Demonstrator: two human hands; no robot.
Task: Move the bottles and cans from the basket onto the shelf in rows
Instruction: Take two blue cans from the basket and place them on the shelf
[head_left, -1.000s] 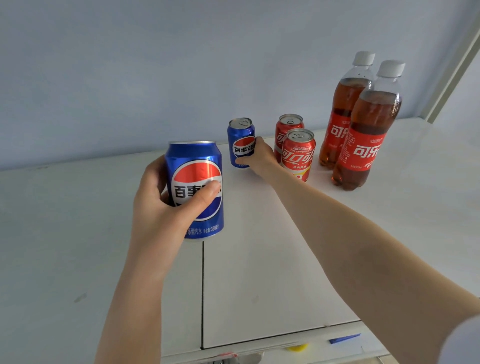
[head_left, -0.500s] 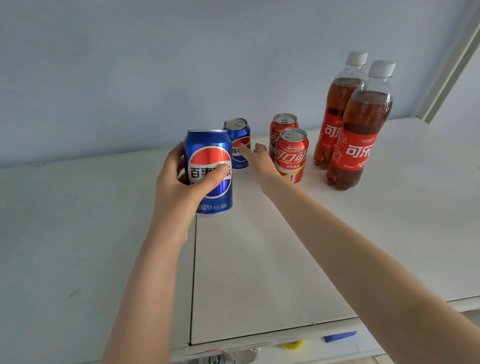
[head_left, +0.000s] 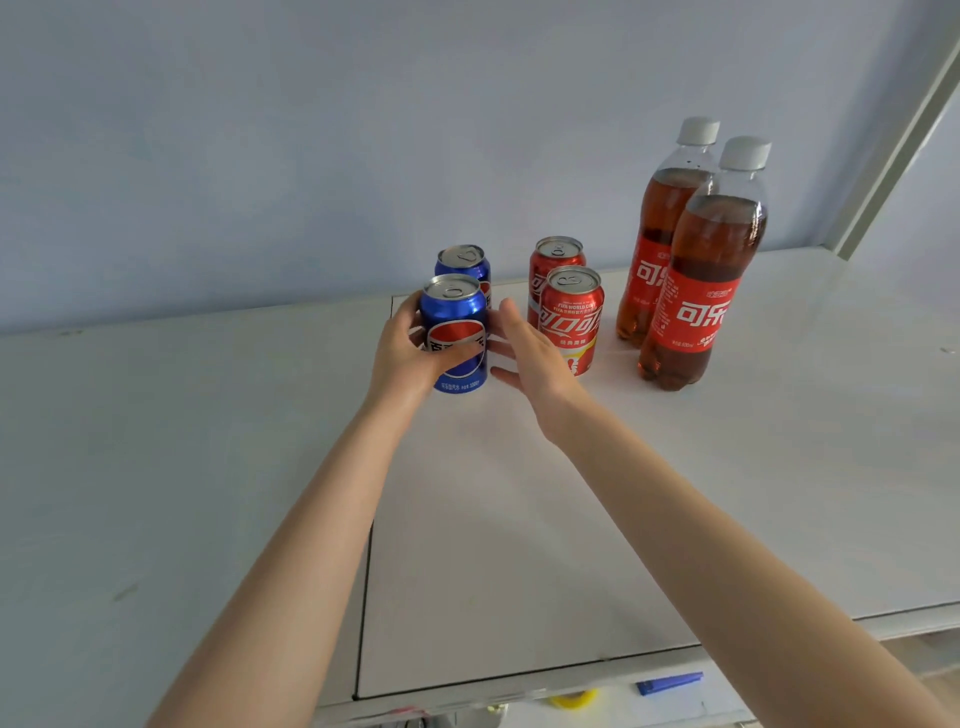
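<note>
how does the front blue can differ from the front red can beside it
The front blue can is blue with a red, white and blue roundel; the front red can is red with white script and a yellow patch. The left hand grips the front blue can, while nothing holds the front red can; the open right hand lies between them. Both stand upright with tabs on top.

Left hand (head_left: 410, 353) grips front blue can (head_left: 454, 317); right hand (head_left: 530, 358) relaxed just beside.
</note>
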